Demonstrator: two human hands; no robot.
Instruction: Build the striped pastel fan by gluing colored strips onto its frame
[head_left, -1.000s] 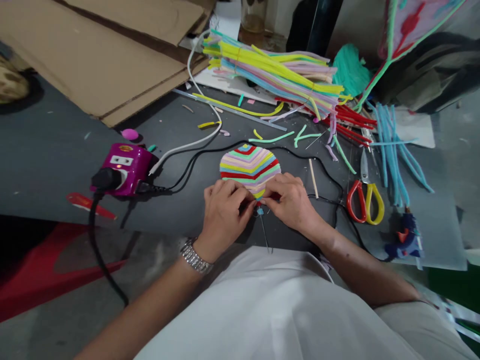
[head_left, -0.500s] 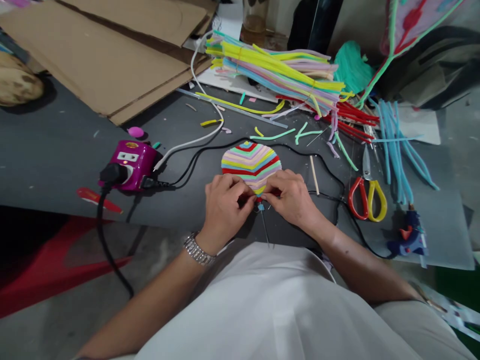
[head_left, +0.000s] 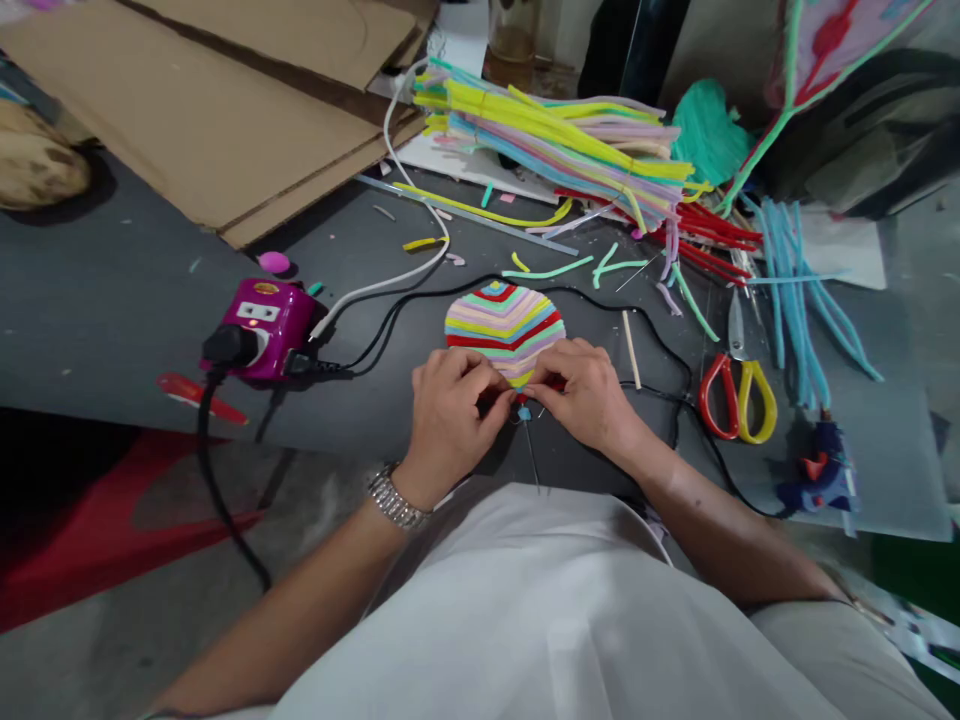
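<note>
A rounded craft piece [head_left: 504, 327] made of striped coloured strips lies flat on the dark table [head_left: 112, 310]. My left hand [head_left: 448, 412] and my right hand [head_left: 586, 392] meet at its near, pointed end, fingers curled and pinching there. A thin wire stem [head_left: 529, 455] with a small blue bit runs from that tip toward me. What exactly the fingertips pinch is hidden. A metal watch is on my left wrist.
A purple power socket [head_left: 264, 326] with black and white cables sits left. Red-and-yellow scissors [head_left: 733, 385] and a blue glue gun [head_left: 821, 470] lie right. Bundles of coloured strips [head_left: 555, 140] and cardboard sheets [head_left: 202, 100] fill the back. Loose strip offcuts are scattered about.
The view has shifted slightly; both hands stay pinched at the piece's near tip with only small finger movements.
</note>
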